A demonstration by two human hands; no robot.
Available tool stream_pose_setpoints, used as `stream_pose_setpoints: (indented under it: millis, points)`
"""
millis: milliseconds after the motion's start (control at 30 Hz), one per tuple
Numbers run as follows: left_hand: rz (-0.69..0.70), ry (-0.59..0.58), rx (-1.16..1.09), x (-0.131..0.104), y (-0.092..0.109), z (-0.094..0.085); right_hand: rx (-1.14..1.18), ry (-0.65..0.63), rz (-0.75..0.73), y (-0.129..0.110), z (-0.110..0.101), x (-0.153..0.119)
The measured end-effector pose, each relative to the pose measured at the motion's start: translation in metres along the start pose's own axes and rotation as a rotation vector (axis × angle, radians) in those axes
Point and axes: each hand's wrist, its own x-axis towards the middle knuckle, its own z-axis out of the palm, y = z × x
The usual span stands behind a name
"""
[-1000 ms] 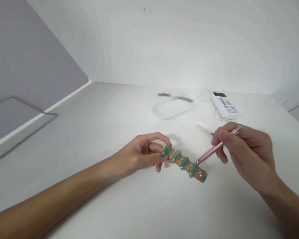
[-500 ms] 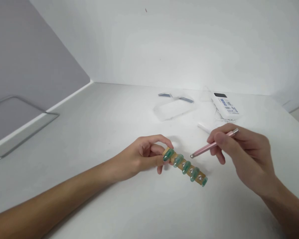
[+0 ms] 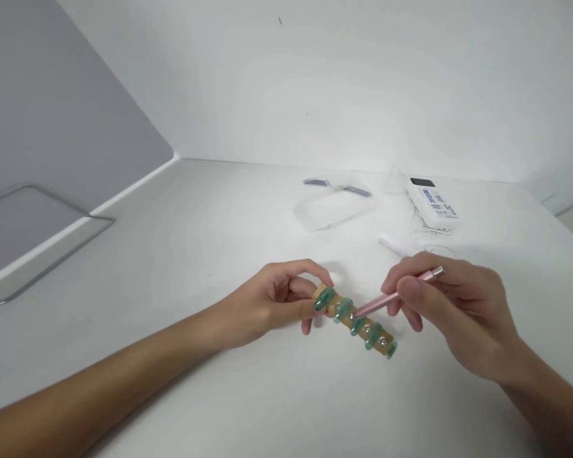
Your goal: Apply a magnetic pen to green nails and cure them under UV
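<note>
My left hand (image 3: 289,296) pinches the upper left end of a yellowish wooden strip (image 3: 347,320) between thumb and fingers. Across the strip lie several glossy green false nails (image 3: 373,335), with small silvery round pieces (image 3: 383,342) between some of them. The strip slants down to the right, held above the table. In my right hand (image 3: 451,305) is a slim pink pen-like tool (image 3: 381,301) with a silver end, gripped like a pencil. Its tip meets the strip near the middle nails; whether it presses on a nail or a silvery piece I cannot tell.
Behind the hands, a clear plastic tray (image 3: 310,224) and a white box with printed labels (image 3: 434,205) rest on the white table (image 3: 195,222). A white stick (image 3: 391,245) lies near my right hand. At left stands a thin metal frame (image 3: 52,267).
My right hand has moved left and slightly down, bringing the pink tool's tip from just off the strip onto its middle. My left hand and the strip have hardly moved.
</note>
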Motion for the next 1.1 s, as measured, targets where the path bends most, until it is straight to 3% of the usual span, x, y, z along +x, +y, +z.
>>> stream_pose_setpoints:
  millis: [333, 567, 1100]
  points:
    - [-0.019, 0.024, -0.012, 0.0000, -0.0003, -0.0025, 0.077, 0.234, 0.018, 0.0088, -0.0036, -0.0038]
    - [-0.036, 0.051, -0.029, -0.0013, -0.0011, -0.0042, 0.165, 0.262, 0.031, 0.0064, -0.0028, -0.0010]
    - [-0.053, 0.061, -0.047, -0.0005, 0.0018, -0.0037, -0.038, 0.209, 0.047, 0.0038, -0.0059, -0.0011]
